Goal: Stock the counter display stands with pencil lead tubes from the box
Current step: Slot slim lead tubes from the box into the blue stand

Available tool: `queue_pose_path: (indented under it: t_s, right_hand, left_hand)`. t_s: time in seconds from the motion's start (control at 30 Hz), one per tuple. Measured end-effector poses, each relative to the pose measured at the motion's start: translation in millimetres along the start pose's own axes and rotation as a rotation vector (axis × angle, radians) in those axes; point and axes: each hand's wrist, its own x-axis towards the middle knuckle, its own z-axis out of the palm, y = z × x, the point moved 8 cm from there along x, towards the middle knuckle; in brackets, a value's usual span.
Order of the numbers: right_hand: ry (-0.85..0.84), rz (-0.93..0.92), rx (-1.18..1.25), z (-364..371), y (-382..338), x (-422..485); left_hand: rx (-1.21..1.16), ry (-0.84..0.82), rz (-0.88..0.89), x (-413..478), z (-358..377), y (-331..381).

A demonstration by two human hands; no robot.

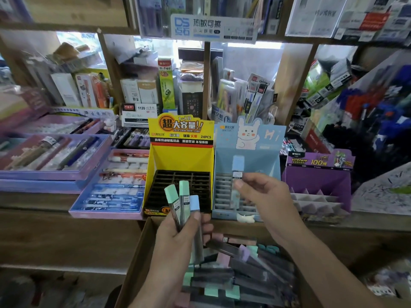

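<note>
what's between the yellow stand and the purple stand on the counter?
Head view: the light-blue rabbit display stand, beside the yellow stand and purple stand. The right hand holds a blue-capped lead tube in front of it.

Glossy printed card display stands (pixel 181 156), brown cardboard box (pixel 142 247), wooden counter (pixel 66 230)

Wooden counter (pixel 66 236) runs across in front of me, plain brown front. Behind it stands a wooden shelf unit (pixel 287 90) with upright dividers (pixel 206 81) and one long board (pixel 66 30) above. The bays are packed with stationery packs (pixel 144 92). Can't tell if the back of the bays is open or glazed. Strong white glare (pixel 251 54) comes through, brightest right of centre. Blue-and-white sign (pixel 213 26) sits on the upper board's edge. Purple pen trays (pixel 55 175) are on the counter to my left. Lower left is dim and blurred.
</note>
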Motion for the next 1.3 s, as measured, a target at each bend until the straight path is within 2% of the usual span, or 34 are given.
queue_pose_path:
  t_s: [0.13,0.27,0.43,0.73,1.3]
  right_hand:
    - [0.111,-0.138,-0.135,-8,-8,29]
    - [0.140,-0.241,-0.293,-6,-7,53]
    - [0.142,-0.234,-0.404,-1,5,75]
    - [0.085,-0.258,-0.599,14,9,85]
    - [0.154,-0.241,-0.604,23,18,82]
  left_hand:
    - [-0.017,0.066,-0.003,1,-8,-7]
    - [-0.116,0.100,-0.021,2,-13,-15]
    - [-0.209,0.083,-0.048,4,-11,-22]
    - [-0.194,0.091,-0.052,5,-12,-26]
    - [-0.160,0.076,-0.086,5,-8,-32]
